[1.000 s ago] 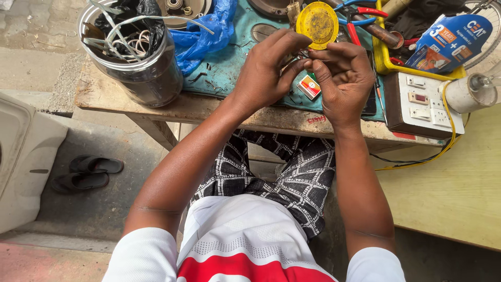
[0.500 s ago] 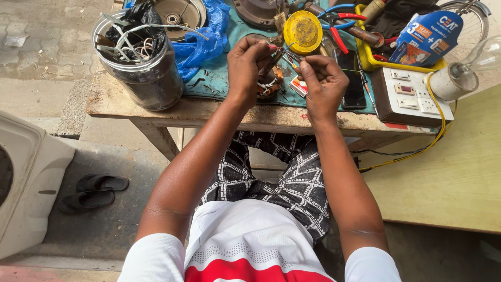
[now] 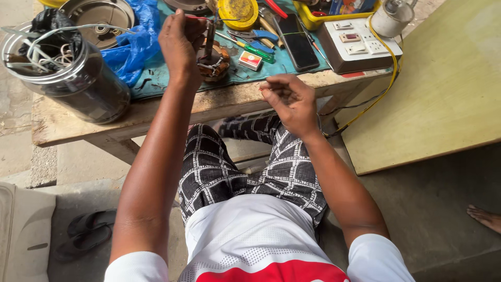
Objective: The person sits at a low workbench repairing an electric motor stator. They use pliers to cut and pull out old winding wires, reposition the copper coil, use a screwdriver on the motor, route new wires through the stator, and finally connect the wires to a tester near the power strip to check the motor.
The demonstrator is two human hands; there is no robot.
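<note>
Head view: rusty copper-wound motor stator [image 3: 214, 60]

Boxes, packs and a screen on your bench

You have a small flat box [image 3: 250, 60] on the teal mat [image 3: 162, 83], red and white with a yellow spot, just right of the brown motor part [image 3: 214, 62] by your left hand [image 3: 180, 44]. A black phone [image 3: 296, 42] lies near it, to the right, and its long dark screen is off and shiny. At the far edge, a blue and red pack [image 3: 350, 6] sits in a yellow tray [image 3: 313, 20], partly cut off at the top. A thin red sticker [image 3: 353, 74] shows on the table edge under the white socket box [image 3: 357, 44].
</note>
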